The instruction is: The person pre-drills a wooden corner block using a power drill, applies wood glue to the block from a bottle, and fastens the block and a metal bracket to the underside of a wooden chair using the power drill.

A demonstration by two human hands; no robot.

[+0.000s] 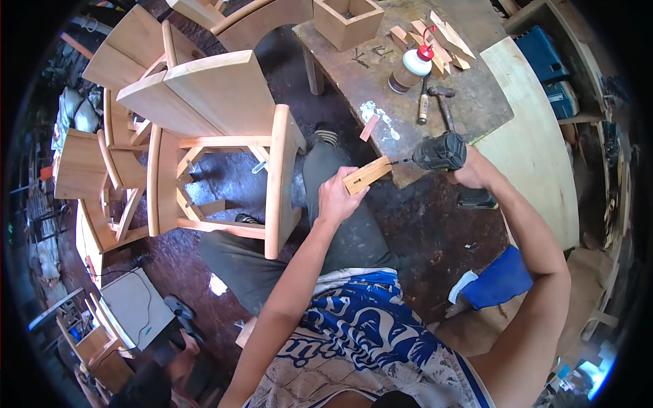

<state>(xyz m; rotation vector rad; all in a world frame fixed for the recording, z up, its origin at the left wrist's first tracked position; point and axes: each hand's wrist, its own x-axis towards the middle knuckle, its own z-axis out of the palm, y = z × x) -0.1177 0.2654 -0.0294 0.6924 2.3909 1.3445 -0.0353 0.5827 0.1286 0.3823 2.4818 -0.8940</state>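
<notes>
My left hand is closed around one end of a small wooden block, held over my thigh near the table corner. A dark hole shows in the block's face. My right hand grips a black power drill, its body pointing left. The drill's thin bit reaches the block's right end; whether it has entered the wood is too small to tell. Just left of my knees stands a wooden chair frame with a slatted seat or back panel.
The worktable bears a glue bottle, a hammer, a chisel, wood scraps, screws and an open wooden box. More chair frames stand at left. Blue cases sit on a right shelf.
</notes>
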